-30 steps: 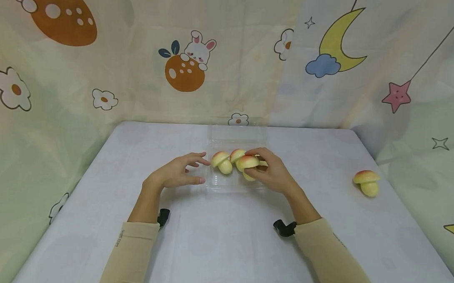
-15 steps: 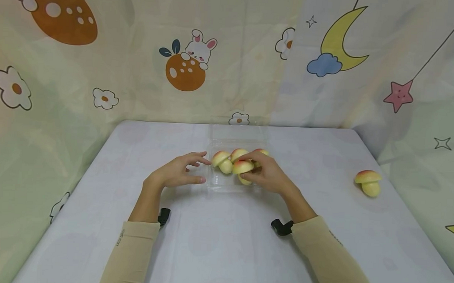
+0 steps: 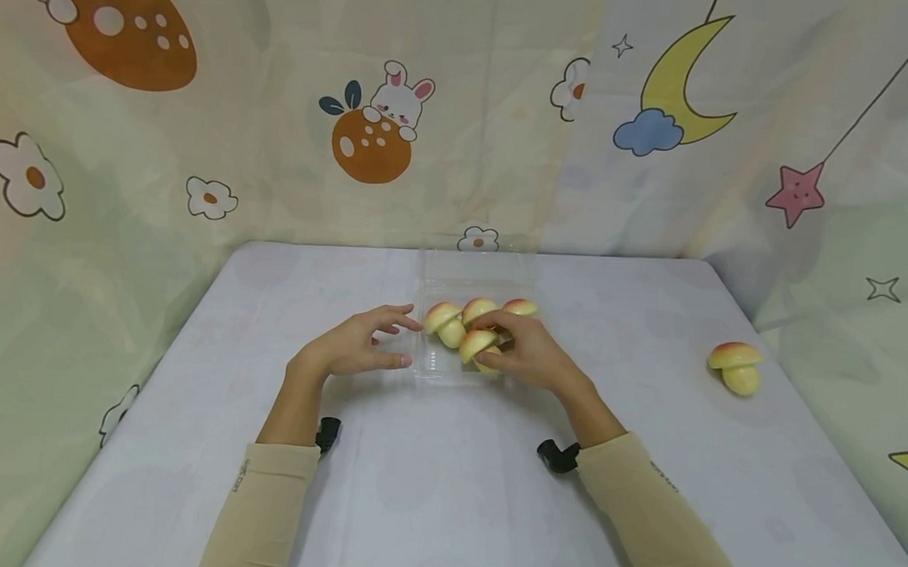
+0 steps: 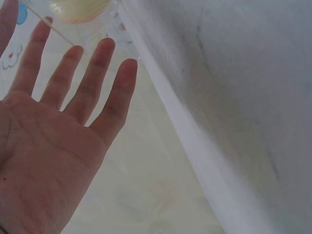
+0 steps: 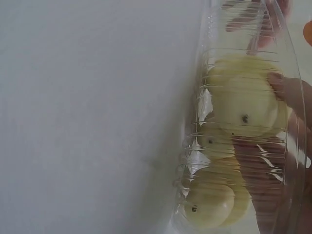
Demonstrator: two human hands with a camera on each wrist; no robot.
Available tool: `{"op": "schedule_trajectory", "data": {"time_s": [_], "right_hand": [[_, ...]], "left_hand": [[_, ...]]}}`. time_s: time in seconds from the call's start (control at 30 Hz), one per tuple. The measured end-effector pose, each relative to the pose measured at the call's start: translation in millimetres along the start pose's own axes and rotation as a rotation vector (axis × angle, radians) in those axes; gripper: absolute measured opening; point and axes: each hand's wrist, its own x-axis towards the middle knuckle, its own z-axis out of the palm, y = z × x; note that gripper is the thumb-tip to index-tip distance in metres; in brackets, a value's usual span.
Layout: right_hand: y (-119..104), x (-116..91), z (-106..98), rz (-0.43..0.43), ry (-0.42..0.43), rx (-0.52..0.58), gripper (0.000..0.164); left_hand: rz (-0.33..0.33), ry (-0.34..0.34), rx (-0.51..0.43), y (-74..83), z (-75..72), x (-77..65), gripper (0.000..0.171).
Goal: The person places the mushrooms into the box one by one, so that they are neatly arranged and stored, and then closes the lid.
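Note:
A clear plastic box stands open on the table with several yellow toy mushrooms with reddish caps in it. My right hand pinches one toy mushroom low in the front part of the box. Behind it are a toy mushroom at the left, one in the middle and one at the right, the last two partly hidden by my hand. Through the ridged wall, the right wrist view shows pale toy mushrooms and my fingers. My left hand has its fingers spread, fingertips right at the box's left side.
Another toy mushroom lies on the white-covered table at the far right. The box's clear lid is folded back towards the rear edge. A printed cloth hangs behind and at both sides.
My right hand has shifted left and slightly towards me with its toy mushroom, which now sits lower and more tilted. More of the right-hand toy mushroom shows. My left hand has stayed still.

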Motion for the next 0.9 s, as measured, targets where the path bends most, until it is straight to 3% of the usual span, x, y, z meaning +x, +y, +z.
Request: {"op": "schedule_trajectory", "data": {"time_s": [0.27,0.6,0.9], "right_hand": [[1.9,1.9,3.0,0.008,0.001,-0.004,0.041],[0.4,3.6,6.9,-0.016,0.014,-0.157,0.039],[-2.8,1.3,2.5,-0.028,-0.008,-0.157,0.040]], "left_hand": [[-0.001,0.000,0.003,-1.4,0.7,0.2,0.059],[0.004,0.004,0.010,-1.6,0.6,0.8,0.059],[0.008,0.003,0.006,-1.6,0.6,0.2,0.058]]}}
